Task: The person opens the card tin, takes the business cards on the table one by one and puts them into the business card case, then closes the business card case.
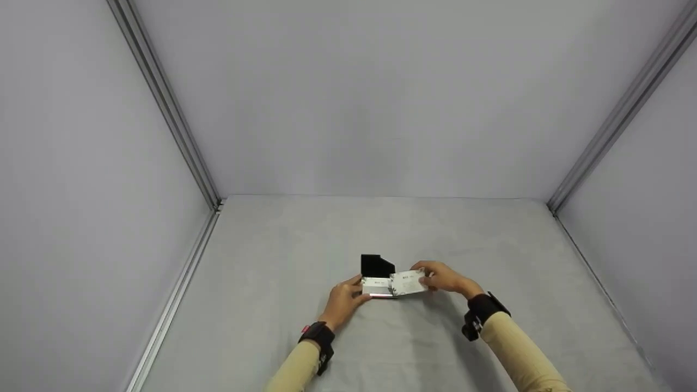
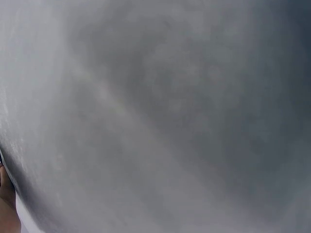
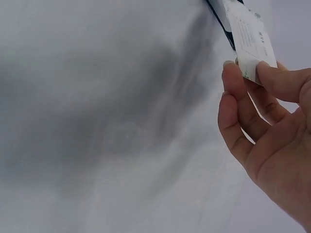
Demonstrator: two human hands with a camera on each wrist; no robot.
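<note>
A small black case (image 1: 376,266) stands open on the grey table (image 1: 272,261), with a stack of white cards (image 1: 377,286) in its lower half. My left hand (image 1: 344,301) grips the left end of that case. My right hand (image 1: 442,276) pinches a white printed card (image 1: 408,282) at its right edge, just right of the case. In the right wrist view the card (image 3: 250,36) is held between thumb and fingers (image 3: 233,92), with the case's dark edge (image 3: 218,14) behind it. The left wrist view shows only blurred grey surface.
Grey walls close the table in at the back and on both sides, with metal rails (image 1: 169,109) running down the corners. Grey cloth covers the whole tabletop.
</note>
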